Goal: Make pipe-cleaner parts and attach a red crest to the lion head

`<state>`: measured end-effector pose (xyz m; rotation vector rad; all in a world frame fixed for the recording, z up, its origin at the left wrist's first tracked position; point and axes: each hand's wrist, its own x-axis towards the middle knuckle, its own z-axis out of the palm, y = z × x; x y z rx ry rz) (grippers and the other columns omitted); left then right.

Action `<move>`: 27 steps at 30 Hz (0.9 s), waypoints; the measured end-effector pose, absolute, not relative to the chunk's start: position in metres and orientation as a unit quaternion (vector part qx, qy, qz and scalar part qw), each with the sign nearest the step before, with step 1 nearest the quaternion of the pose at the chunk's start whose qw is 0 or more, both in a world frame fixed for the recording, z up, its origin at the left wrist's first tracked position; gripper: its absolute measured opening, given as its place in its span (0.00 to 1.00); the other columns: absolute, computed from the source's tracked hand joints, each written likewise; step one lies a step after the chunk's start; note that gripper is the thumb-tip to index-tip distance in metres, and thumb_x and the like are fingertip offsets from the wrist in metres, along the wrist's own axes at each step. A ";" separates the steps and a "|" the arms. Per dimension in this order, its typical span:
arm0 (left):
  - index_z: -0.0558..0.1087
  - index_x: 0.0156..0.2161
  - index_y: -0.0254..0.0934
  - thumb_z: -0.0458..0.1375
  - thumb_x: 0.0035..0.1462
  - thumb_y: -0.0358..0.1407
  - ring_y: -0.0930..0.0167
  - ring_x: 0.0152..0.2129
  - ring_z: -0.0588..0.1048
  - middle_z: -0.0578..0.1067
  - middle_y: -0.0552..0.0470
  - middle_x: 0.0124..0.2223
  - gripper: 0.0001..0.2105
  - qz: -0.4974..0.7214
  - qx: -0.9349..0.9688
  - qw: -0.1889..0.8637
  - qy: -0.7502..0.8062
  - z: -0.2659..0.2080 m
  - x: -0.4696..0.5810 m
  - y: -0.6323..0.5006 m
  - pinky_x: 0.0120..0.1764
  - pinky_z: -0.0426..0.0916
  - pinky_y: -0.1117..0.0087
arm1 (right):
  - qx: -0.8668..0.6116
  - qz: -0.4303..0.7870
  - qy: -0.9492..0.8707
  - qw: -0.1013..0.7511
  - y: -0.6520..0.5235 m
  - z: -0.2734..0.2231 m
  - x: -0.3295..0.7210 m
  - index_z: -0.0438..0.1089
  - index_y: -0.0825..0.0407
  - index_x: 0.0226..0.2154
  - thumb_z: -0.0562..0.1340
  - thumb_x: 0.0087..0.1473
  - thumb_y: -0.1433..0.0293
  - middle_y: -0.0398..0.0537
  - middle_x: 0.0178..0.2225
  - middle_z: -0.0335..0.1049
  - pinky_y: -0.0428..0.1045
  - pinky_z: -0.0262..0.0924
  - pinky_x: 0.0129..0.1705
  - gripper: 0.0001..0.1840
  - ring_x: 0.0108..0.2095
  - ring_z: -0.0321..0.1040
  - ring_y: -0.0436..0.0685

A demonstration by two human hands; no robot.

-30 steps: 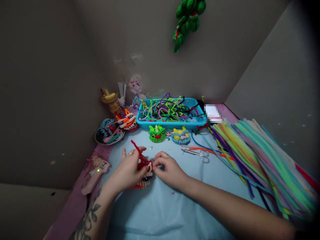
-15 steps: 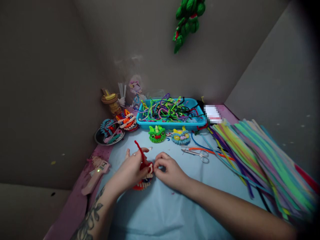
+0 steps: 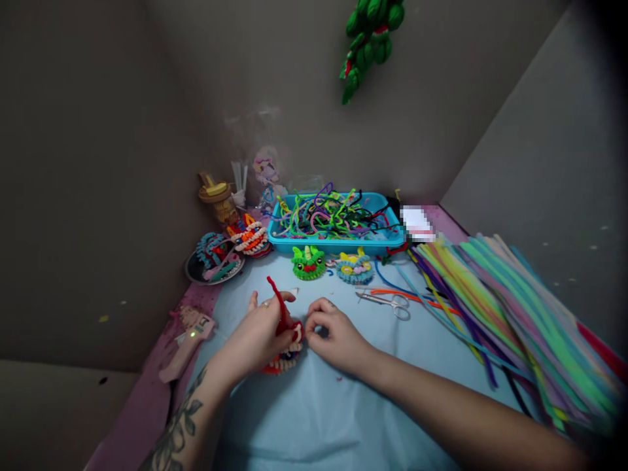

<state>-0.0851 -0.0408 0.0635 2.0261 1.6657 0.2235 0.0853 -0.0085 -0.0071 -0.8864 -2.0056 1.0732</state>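
My left hand (image 3: 267,333) is closed on a pipe-cleaner figure (image 3: 289,358) with red, white, orange and dark blue parts. The hand hides much of it, and a red pipe-cleaner end (image 3: 275,292) sticks up past the fingers. Just to the right, my right hand (image 3: 333,332) has thumb and forefinger pinched together close to the figure's red and white edge. What that pinch holds, if anything, is too small to make out.
Beyond the hands sit a green pipe-cleaner head (image 3: 309,263) and a blue-yellow one (image 3: 354,268). A blue tray (image 3: 338,247) holds offcuts. Scissors (image 3: 392,303) and a pipe-cleaner bundle (image 3: 530,314) lie right; a pink tool (image 3: 189,343) and metal bowl (image 3: 214,281) left.
Both hands and the held figure have shifted very slightly to the right. The grips look the same.
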 end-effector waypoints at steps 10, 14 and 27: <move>0.67 0.40 0.39 0.53 0.54 0.36 0.59 0.54 0.65 0.69 0.41 0.54 0.08 0.104 0.752 0.251 0.600 0.061 -0.093 -0.046 0.58 0.34 0.41 | -0.383 0.416 -0.759 0.323 -0.001 -0.009 0.097 0.72 0.51 0.28 0.59 0.49 0.75 0.46 0.33 0.62 0.48 0.59 0.38 0.07 0.37 0.63 0.53; 0.64 0.48 0.40 0.54 0.55 0.39 0.59 0.55 0.64 0.69 0.41 0.54 0.15 0.107 0.745 0.273 0.600 0.058 -0.097 -0.047 0.58 0.31 0.40 | -0.375 0.438 -0.753 0.317 -0.005 -0.005 0.096 0.72 0.51 0.32 0.60 0.47 0.77 0.46 0.35 0.63 0.47 0.58 0.37 0.08 0.36 0.63 0.53; 0.39 0.64 0.41 0.57 0.54 0.42 0.61 0.58 0.59 0.62 0.39 0.60 0.39 0.276 0.667 0.301 0.622 0.063 -0.126 -0.055 0.57 0.54 0.54 | -0.379 0.485 -0.662 0.428 0.009 -0.012 0.105 0.66 0.51 0.23 0.55 0.42 0.78 0.43 0.27 0.64 0.47 0.58 0.33 0.08 0.31 0.64 0.52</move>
